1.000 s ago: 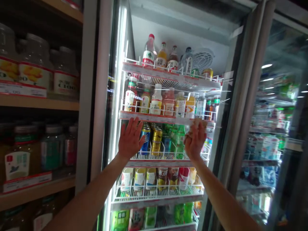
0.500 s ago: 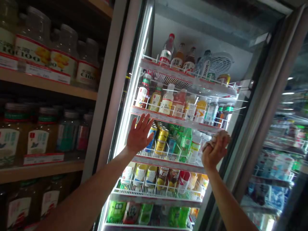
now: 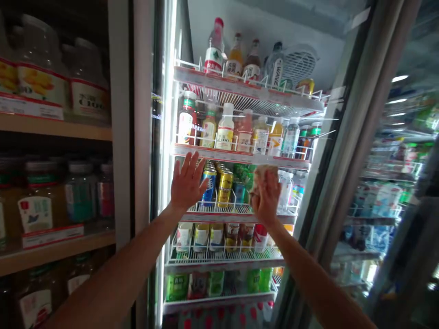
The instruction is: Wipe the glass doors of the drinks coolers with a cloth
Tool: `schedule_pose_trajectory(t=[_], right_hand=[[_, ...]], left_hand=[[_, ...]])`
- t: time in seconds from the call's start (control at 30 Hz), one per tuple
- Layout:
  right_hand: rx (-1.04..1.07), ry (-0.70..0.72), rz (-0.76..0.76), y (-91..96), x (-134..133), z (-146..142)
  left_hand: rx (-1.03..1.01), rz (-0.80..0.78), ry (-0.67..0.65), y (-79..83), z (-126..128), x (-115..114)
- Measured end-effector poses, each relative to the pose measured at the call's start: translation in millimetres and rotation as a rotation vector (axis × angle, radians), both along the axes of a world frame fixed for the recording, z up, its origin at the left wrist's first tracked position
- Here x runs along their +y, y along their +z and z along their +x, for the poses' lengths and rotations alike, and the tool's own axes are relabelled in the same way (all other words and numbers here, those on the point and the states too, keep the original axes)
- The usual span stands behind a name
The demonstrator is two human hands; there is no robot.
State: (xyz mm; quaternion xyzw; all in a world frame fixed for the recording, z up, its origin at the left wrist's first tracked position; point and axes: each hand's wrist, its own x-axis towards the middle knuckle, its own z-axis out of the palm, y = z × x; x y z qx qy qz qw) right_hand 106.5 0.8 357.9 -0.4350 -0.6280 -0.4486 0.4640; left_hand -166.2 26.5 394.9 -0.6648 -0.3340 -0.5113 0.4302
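Note:
My left hand (image 3: 187,183) is raised with its fingers spread, palm turned to the front of the lit drinks fridge (image 3: 250,159). It appears to lie flat on the glass door, in front of the shelf of cans. A light, crumpled cloth (image 3: 265,171) is under my right hand (image 3: 266,197), which presses it toward the glass at about the same height. Behind the cloth, part of the green bottles is hidden. A blue can (image 3: 208,185) and a gold can (image 3: 225,188) show between my hands.
Wooden shelves (image 3: 58,125) with bottled drinks stand to the left, beside the grey fridge frame (image 3: 120,114). Bottles fill the upper fridge shelves, such as a red-capped bottle (image 3: 214,50). A dark door post (image 3: 356,137) rises at the right, with more blurred drinks beyond.
My right hand has swept left with the cloth, from near the right door frame to before the green bottles. My left hand stays spread at the same shelf. The view has shifted and levelled.

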Motion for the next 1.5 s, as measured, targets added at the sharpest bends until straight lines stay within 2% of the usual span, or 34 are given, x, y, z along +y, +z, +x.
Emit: schedule_pose_trajectory(t=[0.07, 0.1, 0.23, 0.3, 0.43, 0.5, 0.57, 0.63, 0.7, 0.77, 0.83, 0.9, 0.97, 1.1, 1.17, 1.23, 1.3, 1.37, 1.43, 1.5], right_hand=[[-0.149, 0.02, -0.022, -2.5, -2, -13], [-0.134, 0.013, 0.006, -0.9, -2, -12], [0.269, -0.049, 0.21, 15.1, 3, 10], [0.308, -0.045, 0.226, 17.4, 3, 5], [-0.095, 0.034, 0.064, 4.4, -1, -30], [-0.176, 0.044, 0.042, 1.5, -2, -31], [-0.05, 0.008, 0.094, 6.6, 1, -15], [0.166, -0.034, 0.186, 16.7, 5, 2], [0.299, -0.044, 0.256, 24.7, 8, 5], [0.227, -0.014, 0.228, 25.7, 8, -11], [0.02, 0.03, 0.138, 21.5, 6, -30], [-0.138, 0.049, 0.079, 18.1, 4, -36], [-0.105, 0.018, 0.097, 20.4, 5, -19], [0.343, -0.087, 0.248, 36.1, 13, 33], [0.451, -0.077, 0.285, 37.9, 13, 34], [0.327, -0.037, 0.225, 32.6, 11, 16], [0.083, -0.008, 0.12, 25.7, 6, -5], [-0.075, -0.011, 0.051, 24.2, 4, -11], [-0.014, -0.048, 0.086, 31.0, 4, 2], [0.206, -0.091, 0.174, 42.1, 7, 20]], left_hand=[[0.003, 0.003, -0.002, 0.7, 0, -1], [0.003, 0.011, 0.002, 0.9, -1, -1], [0.002, 0.052, 0.018, 0.8, -1, -1], [0.006, 0.076, 0.024, 0.8, -1, 0], [0.006, 0.09, 0.019, 1.4, -1, 0], [0.005, 0.09, 0.012, 1.7, -1, -1], [0.005, 0.094, 0.01, 1.7, -1, -1], [0.008, 0.096, 0.011, 1.6, -1, 0], [0.006, 0.097, 0.014, 1.4, -1, 1], [0.004, 0.093, 0.011, 1.4, -1, 1], [0.003, 0.093, 0.002, 1.5, -1, 1], [0.006, 0.097, -0.001, 1.8, -1, 0], [0.007, 0.107, 0.009, 2.0, -1, -1], [0.007, 0.122, 0.015, 1.8, -1, 0], [-0.001, 0.104, -0.004, 1.5, 0, 0], [-0.012, 0.078, -0.032, 1.2, -1, 1], [-0.022, 0.057, -0.058, 1.0, -1, 1], [-0.022, 0.037, -0.068, 1.0, -1, 1], [-0.02, 0.032, -0.06, 1.1, -1, 0], [-0.015, 0.038, -0.044, 1.2, -1, 0]])
